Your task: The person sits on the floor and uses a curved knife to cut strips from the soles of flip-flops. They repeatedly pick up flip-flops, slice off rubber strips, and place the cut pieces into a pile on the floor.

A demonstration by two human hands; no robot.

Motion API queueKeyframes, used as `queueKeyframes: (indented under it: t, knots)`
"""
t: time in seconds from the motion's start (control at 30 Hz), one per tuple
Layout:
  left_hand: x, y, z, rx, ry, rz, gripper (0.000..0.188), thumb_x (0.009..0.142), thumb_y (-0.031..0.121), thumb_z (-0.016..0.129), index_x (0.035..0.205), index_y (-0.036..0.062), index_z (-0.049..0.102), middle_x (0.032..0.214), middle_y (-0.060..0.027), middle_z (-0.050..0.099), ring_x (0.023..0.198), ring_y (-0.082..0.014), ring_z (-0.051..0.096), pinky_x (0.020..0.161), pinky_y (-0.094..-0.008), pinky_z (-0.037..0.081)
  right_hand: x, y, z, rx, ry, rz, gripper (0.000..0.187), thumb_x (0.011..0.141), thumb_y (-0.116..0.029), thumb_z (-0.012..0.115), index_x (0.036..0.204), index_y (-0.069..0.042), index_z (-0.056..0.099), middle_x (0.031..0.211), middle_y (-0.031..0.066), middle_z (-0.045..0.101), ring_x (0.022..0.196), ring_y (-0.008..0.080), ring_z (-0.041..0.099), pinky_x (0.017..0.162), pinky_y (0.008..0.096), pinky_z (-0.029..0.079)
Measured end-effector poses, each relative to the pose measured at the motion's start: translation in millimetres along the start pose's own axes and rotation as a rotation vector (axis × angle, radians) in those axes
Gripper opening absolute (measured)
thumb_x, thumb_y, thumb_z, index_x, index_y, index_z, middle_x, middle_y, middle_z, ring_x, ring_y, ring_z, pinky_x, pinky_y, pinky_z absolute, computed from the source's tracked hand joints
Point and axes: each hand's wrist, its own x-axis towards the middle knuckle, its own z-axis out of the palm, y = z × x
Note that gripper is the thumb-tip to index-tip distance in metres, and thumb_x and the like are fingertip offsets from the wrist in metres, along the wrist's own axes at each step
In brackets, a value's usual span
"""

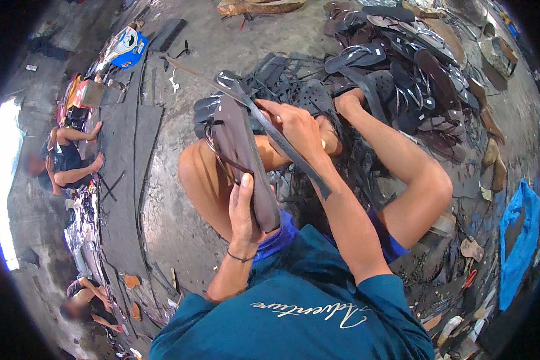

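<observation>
My left hand (243,207) is closed around the heel half of a brown flip-flop (239,141), its thumb on the footbed near the strap. The flip-flop stands tilted with its toe end away from me. In my right hand (297,129) is a long thin knife (192,73), its blade crossing the toe end and pointing to the far left. The handle is mostly hidden by my fingers. A narrow dark rubber strip (309,174) runs from the toe edge over my right wrist and forearm; I cannot tell whether it is still joined to the sole.
A large heap of dark flip-flops (429,78) lies at the far right. Rubber offcuts (276,72) cover the floor between my feet. Long dark rubber sheets (126,156) lie to my left, with two people beyond. A blue cloth (516,246) is at the right.
</observation>
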Motion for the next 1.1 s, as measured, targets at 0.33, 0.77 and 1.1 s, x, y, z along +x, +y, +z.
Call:
queueKeyframes:
  t: [0.33, 0.77, 1.1]
  knots:
    - [-2, 4, -12, 0.12, -0.027, 0.028, 0.047, 0.094, 0.047, 0.055, 0.092, 0.0006, 0.057, 0.07, -0.0088, 0.06, 0.053, -0.0149, 0.057, 0.047, -0.0255, 0.047, 15, -1, 11, 0.06, -0.018, 0.107, 0.031, 0.092, -0.036, 0.056, 0.116, -0.02, 0.067, 0.088, 0.0143, 0.07, 0.084, 0.0349, 0.068, 0.068, 0.0444, 0.053]
    - [-17, -17, -67, 0.422, -0.345, -0.085, 0.054, 0.088, 0.021, 0.069, 0.129, -0.0026, 0.044, 0.117, -0.0106, 0.058, 0.108, -0.0169, 0.056, 0.094, -0.032, 0.046, -51, -19, -72, 0.682, -0.454, 0.713, 0.038, 0.089, -0.038, 0.068, 0.095, 0.0, 0.064, 0.076, 0.0042, 0.059, 0.063, 0.0071, 0.055, 0.051, 0.0223, 0.042]
    - [24, 101, -11, 0.155, -0.107, 0.151, 0.041, 0.093, 0.029, 0.065, 0.12, 0.0002, 0.053, 0.103, -0.0088, 0.064, 0.09, -0.0147, 0.065, 0.076, -0.0291, 0.056, -159, -36, -95, 0.148, 0.081, 0.042, 0.031, 0.082, -0.004, 0.069, 0.113, 0.001, 0.065, 0.089, 0.0124, 0.066, 0.063, 0.0165, 0.057, 0.059, 0.0268, 0.047]
